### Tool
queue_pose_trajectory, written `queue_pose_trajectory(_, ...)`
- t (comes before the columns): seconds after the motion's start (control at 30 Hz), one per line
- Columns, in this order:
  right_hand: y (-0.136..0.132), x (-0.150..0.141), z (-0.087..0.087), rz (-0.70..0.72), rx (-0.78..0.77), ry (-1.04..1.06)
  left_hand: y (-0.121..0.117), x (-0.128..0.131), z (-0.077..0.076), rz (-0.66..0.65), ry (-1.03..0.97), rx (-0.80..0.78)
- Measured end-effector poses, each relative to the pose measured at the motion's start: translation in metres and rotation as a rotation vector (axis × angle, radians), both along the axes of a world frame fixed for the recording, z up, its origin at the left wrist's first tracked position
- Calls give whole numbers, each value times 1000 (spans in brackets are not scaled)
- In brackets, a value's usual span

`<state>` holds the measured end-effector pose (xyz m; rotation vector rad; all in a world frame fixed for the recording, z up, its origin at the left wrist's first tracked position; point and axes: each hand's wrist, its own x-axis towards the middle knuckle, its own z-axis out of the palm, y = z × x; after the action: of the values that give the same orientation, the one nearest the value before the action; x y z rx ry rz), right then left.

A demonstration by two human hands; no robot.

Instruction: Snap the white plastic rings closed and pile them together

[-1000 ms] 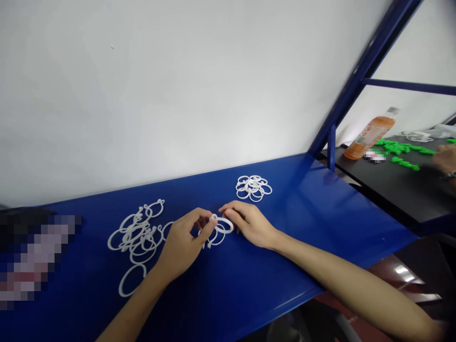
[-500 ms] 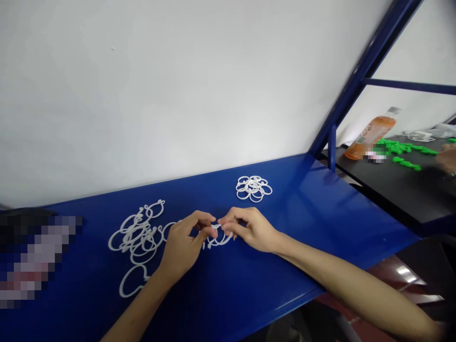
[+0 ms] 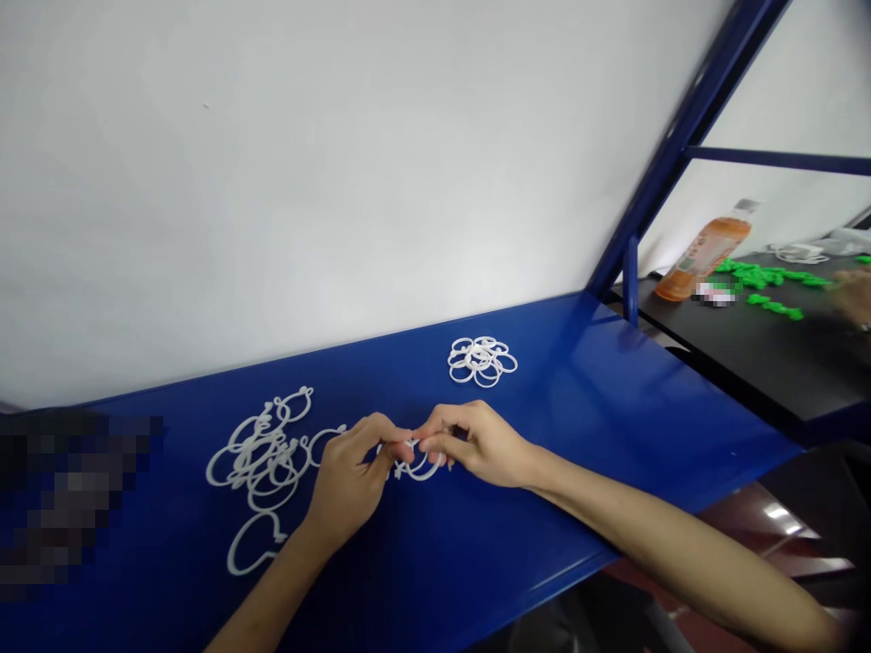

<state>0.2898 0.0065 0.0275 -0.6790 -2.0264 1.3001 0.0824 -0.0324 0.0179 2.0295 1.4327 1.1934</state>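
Observation:
My left hand and my right hand meet over the middle of the blue table. Thumb and fingertips of both pinch a white plastic ring, whose lower curve shows beneath the fingers. The pinched part is mostly hidden by my fingertips. Left of my left hand lies a loose pile of white open rings with small knobs at their ends. One such open ring lies by my left forearm. Beyond my right hand sits a neater cluster of white rings.
A white wall rises behind the table. At right, a blue metal frame stands before a black table with an orange drink bottle and green pieces. Another person's hand is there, blurred.
My fingertips have drawn closer together, now touching over the white ring. The view has shifted slightly; the ring pile and cluster look unchanged.

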Motion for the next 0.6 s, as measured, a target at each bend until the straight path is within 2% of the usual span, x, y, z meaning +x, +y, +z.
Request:
queue_pose_trajectory(0.17,3,2,0,-139,538,-164,10,-6,3,114,-18,-145)
queue_pose_trajectory(0.33,7,5,2,-128,875,-299,15,-13,2,116,-130,-296)
queue_pose_trajectory(0.43,13,5,0,-118,964,-337,14,-13,-1,120,-92,-299)
queue_pose_trajectory(0.5,20,6,-3,-143,975,-382,15,-12,-2,170,23,-209)
queue_pose_trajectory(0.6,36,13,-9,-255,973,-499,19,-18,0,242,303,-14)
